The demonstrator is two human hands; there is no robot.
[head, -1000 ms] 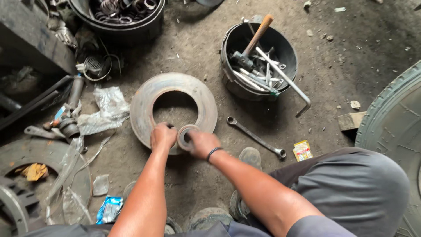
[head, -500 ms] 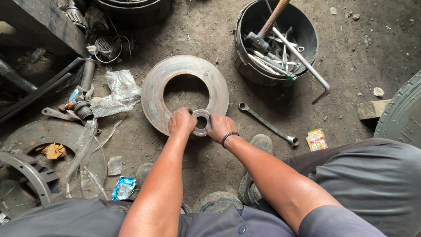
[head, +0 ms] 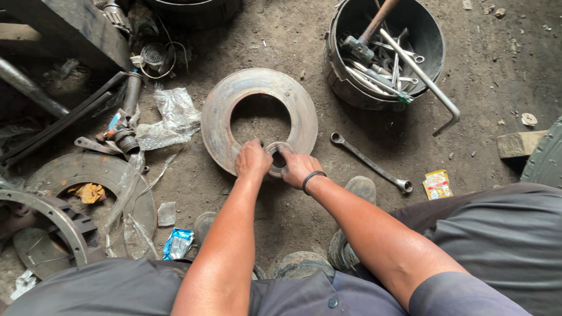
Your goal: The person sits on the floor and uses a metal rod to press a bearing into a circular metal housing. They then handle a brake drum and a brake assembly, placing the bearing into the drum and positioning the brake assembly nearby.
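Seemingly both hands share one small part in the head view: the left hand [head: 253,159] and the right hand [head: 297,168] close their fingers on opposite sides of a small metal ring [head: 277,158], which sits on the near edge of a large rusty disc [head: 257,117] lying flat on the dirt floor [head: 281,35]. The fingers are curled and pinching the ring's rim, the left from the left side, the right from the right side; whether the ring rests on the disc or is lifted just clear of it I cannot tell. The ring looks smooth and possibly greasy, so it may slip out of the pinch and drop through the disc's open centre, picking up grit from the floor. It overhangs the inner edge of the disc, so an uneven push from one hand might tilt it. A fingertip could be nipped between ring and disc. A long spanner [head: 370,162] lies just to the right of the right wrist, and a bucket of tools [head: 383,55] stands far right; a backward elbow or foot might knock the spanner.
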